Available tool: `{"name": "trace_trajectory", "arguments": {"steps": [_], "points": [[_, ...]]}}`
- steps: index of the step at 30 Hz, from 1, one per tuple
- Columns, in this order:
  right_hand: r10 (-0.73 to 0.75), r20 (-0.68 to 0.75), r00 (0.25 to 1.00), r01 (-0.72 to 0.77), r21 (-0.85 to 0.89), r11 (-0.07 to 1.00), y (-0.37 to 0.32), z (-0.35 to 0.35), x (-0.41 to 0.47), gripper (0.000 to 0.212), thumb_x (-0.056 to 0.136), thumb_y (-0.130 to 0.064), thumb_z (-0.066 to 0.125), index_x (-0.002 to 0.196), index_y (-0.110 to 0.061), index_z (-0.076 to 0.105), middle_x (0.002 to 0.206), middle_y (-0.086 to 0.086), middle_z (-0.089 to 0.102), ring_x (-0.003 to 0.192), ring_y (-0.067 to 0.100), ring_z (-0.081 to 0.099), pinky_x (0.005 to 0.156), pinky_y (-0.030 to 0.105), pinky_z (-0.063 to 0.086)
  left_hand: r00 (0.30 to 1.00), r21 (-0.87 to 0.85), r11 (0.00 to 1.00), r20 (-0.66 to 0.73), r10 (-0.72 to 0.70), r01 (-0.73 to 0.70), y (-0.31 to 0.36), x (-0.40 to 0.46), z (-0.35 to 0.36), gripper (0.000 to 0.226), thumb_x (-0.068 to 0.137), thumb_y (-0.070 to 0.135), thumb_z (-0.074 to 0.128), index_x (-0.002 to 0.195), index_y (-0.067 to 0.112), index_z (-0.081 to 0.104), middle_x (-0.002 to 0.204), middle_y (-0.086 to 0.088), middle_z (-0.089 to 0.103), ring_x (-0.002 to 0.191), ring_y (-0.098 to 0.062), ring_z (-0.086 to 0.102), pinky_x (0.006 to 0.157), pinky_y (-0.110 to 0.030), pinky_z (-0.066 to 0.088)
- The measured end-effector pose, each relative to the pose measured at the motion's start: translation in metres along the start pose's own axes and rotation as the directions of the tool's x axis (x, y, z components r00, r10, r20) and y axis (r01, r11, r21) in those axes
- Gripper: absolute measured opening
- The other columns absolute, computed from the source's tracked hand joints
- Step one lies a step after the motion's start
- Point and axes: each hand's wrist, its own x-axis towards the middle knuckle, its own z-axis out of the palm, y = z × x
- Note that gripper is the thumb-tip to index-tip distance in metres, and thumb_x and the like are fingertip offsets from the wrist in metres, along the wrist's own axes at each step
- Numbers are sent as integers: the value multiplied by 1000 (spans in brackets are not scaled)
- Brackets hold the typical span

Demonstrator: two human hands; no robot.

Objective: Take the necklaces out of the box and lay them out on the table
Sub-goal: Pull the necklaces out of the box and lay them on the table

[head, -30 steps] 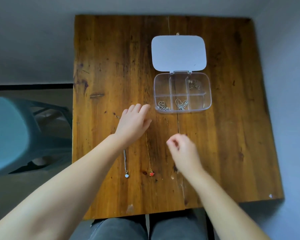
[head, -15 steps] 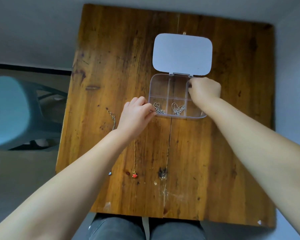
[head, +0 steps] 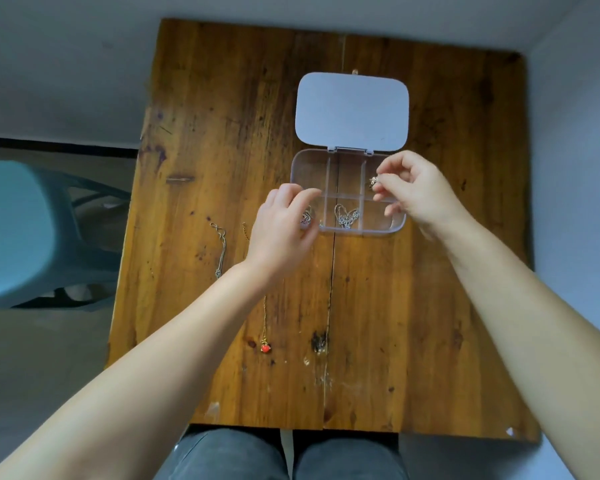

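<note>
A clear plastic box (head: 312,164) with several compartments lies open on the wooden table (head: 222,133), its white lid (head: 352,110) folded back. My right hand (head: 416,192) pinches a bunched necklace (head: 373,181) above the box's far right compartment. My left hand (head: 281,230) rests at the box's near left corner, fingers curled against its wall, partly hiding a silver necklace (head: 307,216) inside. Another silver necklace (head: 346,216) lies in the near middle compartment. Two necklaces lie stretched out on the table: a silver one (head: 220,247) and a gold one with a red pendant (head: 265,347).
A teal plastic stool (head: 18,230) stands off the table's left edge. My knees in grey trousers (head: 281,455) show below the near edge. Grey walls close in behind and to the right.
My right hand reached from the table's middle into the box's far right compartment and lifted the necklace out of it. My left hand moved up to the box's near left corner.
</note>
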Motion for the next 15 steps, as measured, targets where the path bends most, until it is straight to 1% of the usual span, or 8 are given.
{"name": "trace_trajectory", "arguments": {"steps": [2,3,5,7,8,10,13,15], "points": [[42,103,994,-72,313,947,-6,1,-26,13,94,-7,53,90,-19,58,79,2,62,65,10,61,50,19,48,993,-195,981,109,42,-20,19,4,-3,50,88,12,58,135,17,44,136,-7,48,125,-21,41,98,-29,37],[37,148,988,-96,414,905,-8,1,-37,14,94,-7,53,91,-19,59,77,1,62,64,10,60,49,19,46,983,-287,958,167,77,-26,27,6,-4,50,89,12,56,136,18,42,141,-4,44,131,-17,36,102,-28,33],[19,200,980,-121,510,852,-11,4,-54,16,95,-7,52,100,-19,61,77,0,64,63,8,59,49,17,47,961,-436,900,235,144,-28,38,7,-8,30,92,14,54,122,15,55,138,-1,48,130,-11,37,102,-28,38],[10,194,981,-118,552,825,-10,9,-67,20,91,-10,56,108,-17,64,77,-1,68,64,7,60,50,17,48,950,-485,875,267,161,-12,39,5,-18,14,94,18,53,99,10,64,113,6,62,106,3,52,86,-17,43],[16,171,985,-112,569,815,-9,11,-72,21,87,-13,59,106,-15,66,77,-1,69,65,7,61,50,16,48,943,-493,870,292,158,7,36,3,-24,16,95,20,52,92,9,64,96,11,64,88,8,55,74,-10,41],[59,106,993,-110,582,806,-4,17,-81,16,86,-12,60,100,-14,68,77,0,70,65,8,62,50,16,48,926,-510,857,356,130,75,26,-2,-34,24,96,23,51,83,8,64,74,13,62,62,6,52,59,-9,37],[182,-1,983,-142,620,772,10,33,-97,18,93,-4,54,93,-15,68,75,0,69,64,9,61,49,17,47,896,-507,834,442,34,218,3,-10,-42,34,96,31,50,74,7,62,63,9,58,52,-3,42,50,-15,35],[288,-75,955,-196,569,799,24,50,-111,17,93,-4,55,91,-15,68,76,0,69,65,10,61,51,18,48,860,-459,837,510,-27,298,-10,-13,-40,38,94,35,51,73,5,59,62,4,54,52,-8,40,51,-20,35]]}}
